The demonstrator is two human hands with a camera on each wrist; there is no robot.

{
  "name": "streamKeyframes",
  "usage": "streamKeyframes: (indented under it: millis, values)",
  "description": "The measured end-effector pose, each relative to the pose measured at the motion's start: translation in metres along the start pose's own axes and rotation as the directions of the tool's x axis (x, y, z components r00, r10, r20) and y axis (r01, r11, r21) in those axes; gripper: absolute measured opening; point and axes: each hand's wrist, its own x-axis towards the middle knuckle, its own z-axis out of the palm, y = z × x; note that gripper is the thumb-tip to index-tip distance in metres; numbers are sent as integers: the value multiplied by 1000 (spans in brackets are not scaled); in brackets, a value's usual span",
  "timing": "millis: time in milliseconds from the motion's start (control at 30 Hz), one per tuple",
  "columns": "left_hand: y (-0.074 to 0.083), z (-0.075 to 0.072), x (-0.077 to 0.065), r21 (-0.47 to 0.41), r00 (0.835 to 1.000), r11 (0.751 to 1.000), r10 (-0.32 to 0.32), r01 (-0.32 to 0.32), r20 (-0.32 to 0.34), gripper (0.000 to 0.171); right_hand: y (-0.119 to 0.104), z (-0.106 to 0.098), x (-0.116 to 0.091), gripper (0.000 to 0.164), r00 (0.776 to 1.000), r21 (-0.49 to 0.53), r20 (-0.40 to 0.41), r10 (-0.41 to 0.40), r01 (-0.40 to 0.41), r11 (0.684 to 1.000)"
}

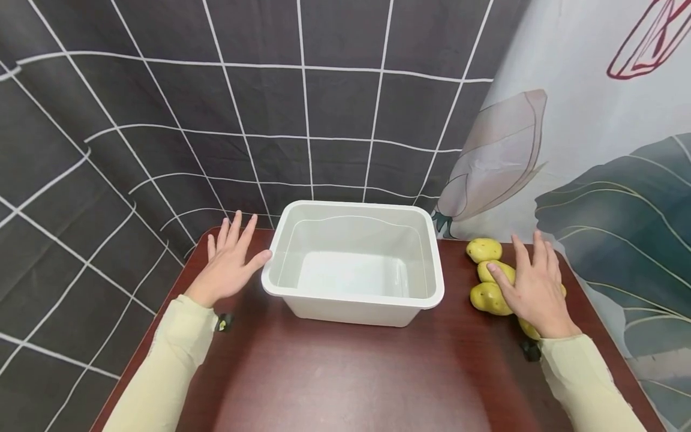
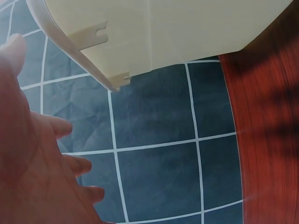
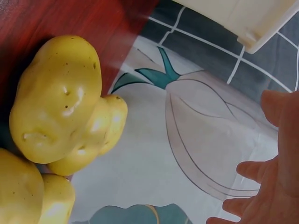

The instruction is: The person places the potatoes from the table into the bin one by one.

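A white plastic basin (image 1: 351, 309) stands at the back middle of the table, and nothing lies inside it. My left hand (image 1: 229, 264) is at its left side with the fingers spread, the thumb tip right at the rim in the head view. In the left wrist view the fingers (image 2: 79, 164) are straight beside the basin's outer wall (image 2: 177, 32). Over on the right, my right hand (image 1: 537, 291) hovers with fingers spread above several yellow potatoes (image 1: 488, 298), hiding some of them. The right wrist view shows the potatoes (image 3: 58, 100) in a cluster, apart from the fingers.
The dark red wooden table (image 1: 345, 378) reaches back to a dark curtain (image 1: 259, 120) with white grid lines. A white curtain (image 1: 583, 138) with a leaf and flower print hangs along the right side, close behind the potatoes.
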Motion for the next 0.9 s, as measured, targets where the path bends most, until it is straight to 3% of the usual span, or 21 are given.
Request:
streamKeyframes:
  millis: [233, 567, 900]
  values:
    - [4, 2, 1, -16, 1000, 999, 31, -31, 3, 85, 3, -1, -3, 78, 1000, -8, 10, 21, -21, 1000]
    - [13, 9, 3, -26, 997, 997, 78, -78, 3, 84, 9, 3, -5, 77, 1000, -12, -12, -14, 14, 1000]
    - [19, 14, 4, -70, 990, 987, 143, -143, -3, 83, 12, 6, -9, 80, 998, -36, 42, 41, -40, 999]
